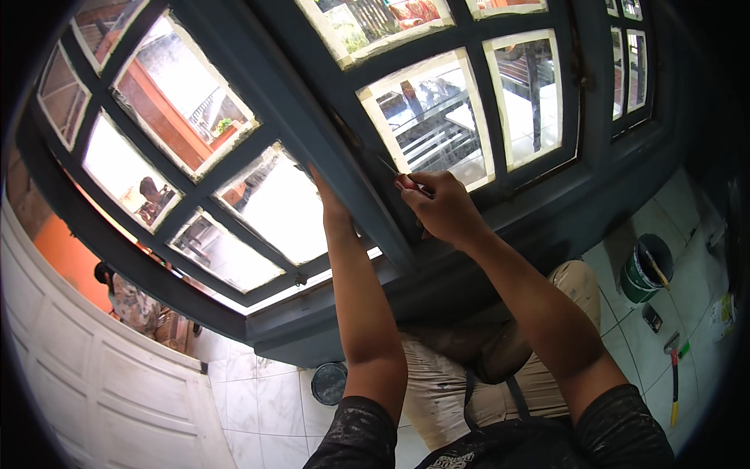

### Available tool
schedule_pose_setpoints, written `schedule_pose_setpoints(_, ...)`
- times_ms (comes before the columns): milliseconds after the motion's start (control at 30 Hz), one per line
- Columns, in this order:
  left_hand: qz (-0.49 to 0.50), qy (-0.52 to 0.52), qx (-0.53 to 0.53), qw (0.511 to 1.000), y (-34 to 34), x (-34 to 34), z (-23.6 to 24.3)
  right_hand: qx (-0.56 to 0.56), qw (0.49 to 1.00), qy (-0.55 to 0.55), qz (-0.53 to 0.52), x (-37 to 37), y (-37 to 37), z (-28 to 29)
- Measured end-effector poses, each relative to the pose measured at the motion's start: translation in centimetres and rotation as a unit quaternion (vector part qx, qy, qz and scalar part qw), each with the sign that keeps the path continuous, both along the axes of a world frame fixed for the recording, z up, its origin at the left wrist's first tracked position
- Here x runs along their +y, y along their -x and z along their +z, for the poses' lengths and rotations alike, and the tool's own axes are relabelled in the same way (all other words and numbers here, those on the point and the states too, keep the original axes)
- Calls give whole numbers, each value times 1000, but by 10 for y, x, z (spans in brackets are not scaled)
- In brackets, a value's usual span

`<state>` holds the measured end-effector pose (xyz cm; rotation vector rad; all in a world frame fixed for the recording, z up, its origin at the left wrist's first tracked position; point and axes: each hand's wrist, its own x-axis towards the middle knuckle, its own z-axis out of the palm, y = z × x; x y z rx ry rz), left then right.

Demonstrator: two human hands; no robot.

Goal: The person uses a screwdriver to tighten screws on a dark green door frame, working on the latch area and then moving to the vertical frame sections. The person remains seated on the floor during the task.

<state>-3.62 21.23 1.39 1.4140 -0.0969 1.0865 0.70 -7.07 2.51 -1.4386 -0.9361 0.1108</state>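
Observation:
My right hand (441, 205) is closed around a slim tool (388, 165) with a thin shaft, whose exact kind I cannot make out. Its tip points up and left, close to the dark grey window frame (367, 148), beside a lower glass pane (430, 117) bordered with pale strips. My left hand (331, 205) reaches up to the upright post (312, 133) at the edge of the open left casement (195, 191). Most of its fingers are hidden behind the post or in shadow.
On the tiled floor at right stand a green bucket (637, 283) with a stick in it, a small dark box (651, 317) and a red-and-yellow-handled tool (674, 379). A dark round container (329, 384) lies below my left arm. A white panelled door (101, 367) fills the left; another person (134, 303) is beyond.

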Motion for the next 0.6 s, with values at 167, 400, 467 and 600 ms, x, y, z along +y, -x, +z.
schedule_pose_setpoints(167, 18, -9, -10, 1000, -8, -7, -1, 19, 999, -7, -27, -9, -4, 4)
schedule_pose_setpoints(400, 8, -13, -7, 1000, -2, -4, -1, 74, 996, 0, 44, -8, 7, 12)
schedule_pose_setpoints(467, -3, 3, -2, 1000, -4, -7, 0, 46, 999, -14, 21, -4, 6, 10)
schedule_pose_setpoints(600, 32, 18, -8, 999, 1, -3, -1, 39, 999, 7, 16, -5, 11, 14)
